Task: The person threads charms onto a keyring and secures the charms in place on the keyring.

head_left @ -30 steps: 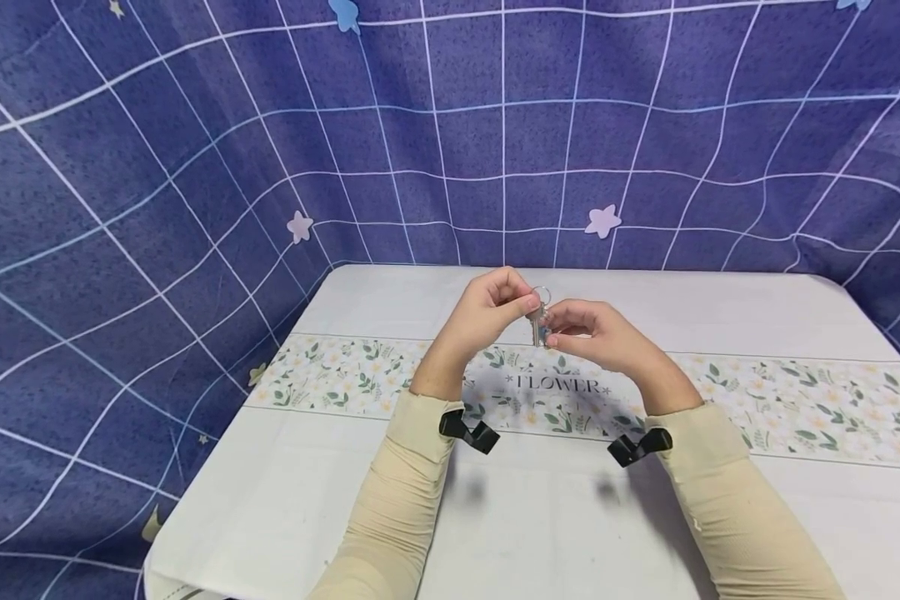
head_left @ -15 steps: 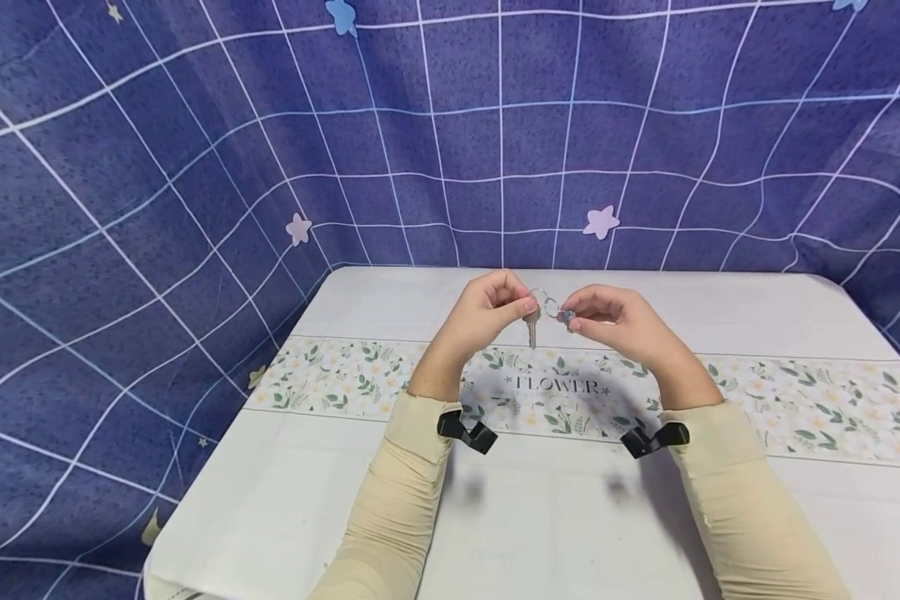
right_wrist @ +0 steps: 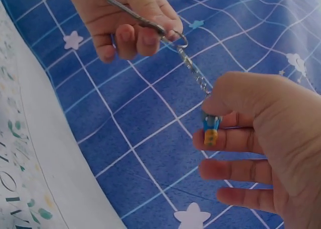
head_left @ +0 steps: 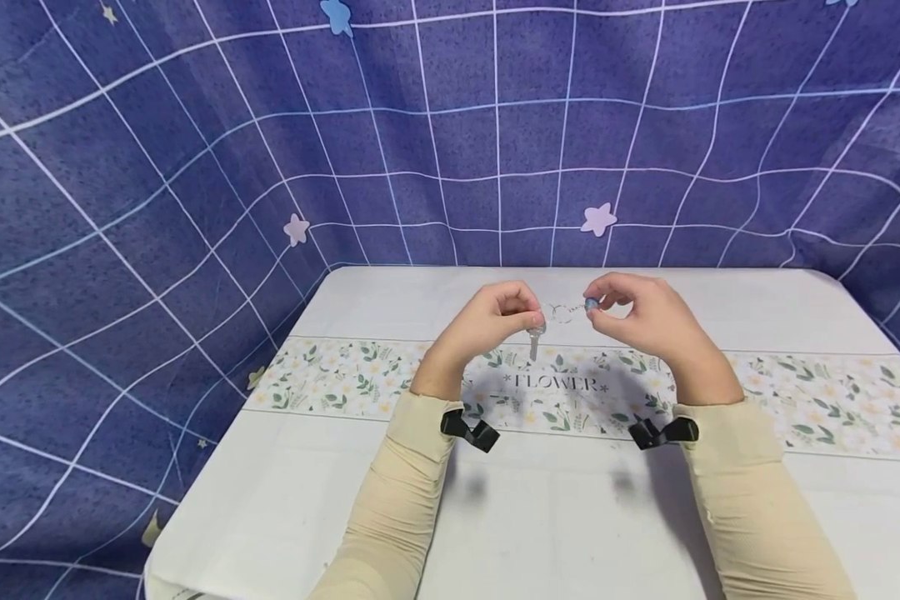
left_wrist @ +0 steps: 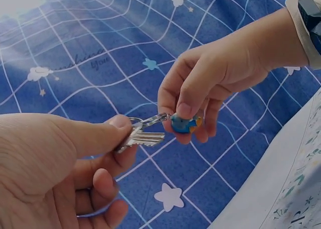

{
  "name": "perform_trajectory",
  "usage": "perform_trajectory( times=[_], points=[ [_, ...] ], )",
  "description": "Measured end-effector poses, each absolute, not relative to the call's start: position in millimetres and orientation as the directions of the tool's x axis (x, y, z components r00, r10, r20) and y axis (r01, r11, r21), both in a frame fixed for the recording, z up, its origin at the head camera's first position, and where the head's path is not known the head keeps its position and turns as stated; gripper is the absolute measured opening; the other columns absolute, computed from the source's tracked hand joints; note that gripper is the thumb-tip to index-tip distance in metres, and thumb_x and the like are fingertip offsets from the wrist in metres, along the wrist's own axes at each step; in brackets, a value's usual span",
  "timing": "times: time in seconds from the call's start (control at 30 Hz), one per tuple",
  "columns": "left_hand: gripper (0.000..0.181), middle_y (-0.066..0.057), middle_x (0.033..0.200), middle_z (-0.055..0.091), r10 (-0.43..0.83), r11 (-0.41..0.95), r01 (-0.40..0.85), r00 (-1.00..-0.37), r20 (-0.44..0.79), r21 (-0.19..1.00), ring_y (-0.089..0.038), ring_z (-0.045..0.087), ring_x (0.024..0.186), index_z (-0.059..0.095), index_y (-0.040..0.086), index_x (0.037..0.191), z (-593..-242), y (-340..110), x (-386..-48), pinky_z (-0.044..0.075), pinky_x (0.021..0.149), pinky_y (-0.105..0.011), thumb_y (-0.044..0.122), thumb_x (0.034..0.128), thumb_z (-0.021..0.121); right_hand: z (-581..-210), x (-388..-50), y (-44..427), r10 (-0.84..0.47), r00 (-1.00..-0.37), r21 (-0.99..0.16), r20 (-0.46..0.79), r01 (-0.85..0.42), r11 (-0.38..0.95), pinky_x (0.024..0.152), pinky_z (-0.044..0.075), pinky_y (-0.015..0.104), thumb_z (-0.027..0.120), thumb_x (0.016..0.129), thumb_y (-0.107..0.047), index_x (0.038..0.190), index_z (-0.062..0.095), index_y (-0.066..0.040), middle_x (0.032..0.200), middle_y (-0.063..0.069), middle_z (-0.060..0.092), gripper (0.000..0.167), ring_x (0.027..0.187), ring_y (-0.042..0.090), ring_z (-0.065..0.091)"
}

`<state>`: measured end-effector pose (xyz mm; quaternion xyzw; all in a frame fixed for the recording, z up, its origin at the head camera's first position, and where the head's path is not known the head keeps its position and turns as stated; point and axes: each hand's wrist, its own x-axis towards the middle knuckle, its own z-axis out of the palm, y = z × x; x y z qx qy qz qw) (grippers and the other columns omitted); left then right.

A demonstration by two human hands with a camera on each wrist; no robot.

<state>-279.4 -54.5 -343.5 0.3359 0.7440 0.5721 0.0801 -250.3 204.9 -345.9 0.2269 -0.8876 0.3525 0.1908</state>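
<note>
My left hand (head_left: 491, 321) pinches a silver key (left_wrist: 146, 138) by its head between thumb and forefinger, its toothed blade showing. Opposite it, my right hand (head_left: 651, 321) pinches a small blue figure charm with a yellow-orange part (right_wrist: 210, 131) between thumb and fingers. A short metal chain (right_wrist: 193, 71) runs from the charm to a thin key ring (right_wrist: 184, 40) beside the left fingertips. Chain and ring are stretched across the gap between the hands, above the table. Fingertips hide the key's head and part of the charm.
Below the hands lies a white tablecloth (head_left: 555, 517) with a floral strip (head_left: 345, 379) reading FLOWER. Behind and to the left hangs a blue curtain (head_left: 450, 142) with white grid lines and stars. Each wrist wears a black camera mount (head_left: 468, 429).
My right hand has moved right and away from the left, drawing the charm out so the chain spans the gap. The left hand keeps its pinch on the key, slightly lower and further right.
</note>
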Motion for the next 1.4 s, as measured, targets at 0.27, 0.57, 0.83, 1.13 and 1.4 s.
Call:
perform_trajectory(
  times=[0.27, 0.57, 0.83, 1.13, 1.4],
  points=[
    [0.005, -0.003, 0.084, 0.067, 0.651, 0.151, 0.372, -0.735, 0.191, 0.916, -0.013, 0.063, 0.081, 0.061, 0.000, 0.093, -348.4, -52.7, -282.6, 0.054, 0.084, -0.031, 0.001, 0.0968, 0.065, -341.2, -248.4, 205.8, -0.277, -0.807, -0.412, 0.522, -0.523, 0.747, 0.070, 0.046, 0.041, 0.073, 0.084, -0.020, 0.105, 0.072, -0.017, 0.092, 0.003, 0.073, 0.021, 0.085, 0.024, 0.066],
    [0.005, -0.003, 0.084, 0.062, 0.700, 0.180, 0.396, -0.694, 0.166, 0.900, -0.012, 0.057, 0.077, 0.060, -0.005, 0.100, -352.7, -52.5, -285.8, 0.047, 0.073, -0.024, -0.003, 0.0966, 0.062, -343.9, -250.3, 207.3, -0.267, -0.795, -0.355, 0.544, -0.507, 0.785, 0.066, 0.047, 0.044, 0.073, 0.083, -0.022, 0.106, 0.072, -0.016, 0.090, 0.003, 0.072, 0.024, 0.081, 0.023, 0.066],
    [0.010, -0.002, 0.082, 0.061, 0.640, 0.260, 0.322, -0.764, 0.087, 0.910, -0.012, 0.055, 0.075, 0.060, -0.004, 0.104, -354.7, -52.6, -287.8, 0.045, 0.070, -0.023, -0.001, 0.0956, 0.065, -344.8, -251.8, 209.3, -0.286, -0.798, -0.327, 0.531, -0.504, 0.799, 0.067, 0.049, 0.046, 0.073, 0.083, -0.022, 0.107, 0.073, -0.016, 0.092, 0.003, 0.073, 0.025, 0.082, 0.024, 0.067],
    [0.005, -0.002, 0.080, 0.062, 0.564, 0.366, 0.329, -0.822, 0.074, 0.871, -0.013, 0.056, 0.074, 0.065, 0.002, 0.094, -363.0, -55.0, -295.0, 0.046, 0.069, -0.022, 0.004, 0.0944, 0.070, -350.2, -253.4, 209.3, -0.319, -0.829, -0.314, 0.460, -0.487, 0.815, 0.065, 0.050, 0.048, 0.073, 0.085, -0.022, 0.109, 0.073, -0.015, 0.091, 0.005, 0.073, 0.025, 0.082, 0.025, 0.067],
    [0.008, 0.000, 0.087, 0.070, 0.538, 0.538, 0.413, -0.839, 0.078, 0.734, -0.015, 0.062, 0.084, 0.069, 0.013, 0.089, -371.8, -54.5, -299.2, 0.049, 0.079, -0.030, 0.008, 0.0952, 0.070, -378.1, -259.2, 209.1, -0.362, -0.866, -0.337, 0.346, -0.475, 0.813, 0.063, 0.051, 0.044, 0.071, 0.087, -0.024, 0.111, 0.073, -0.014, 0.095, 0.004, 0.073, 0.026, 0.084, 0.023, 0.067]
  ],
)
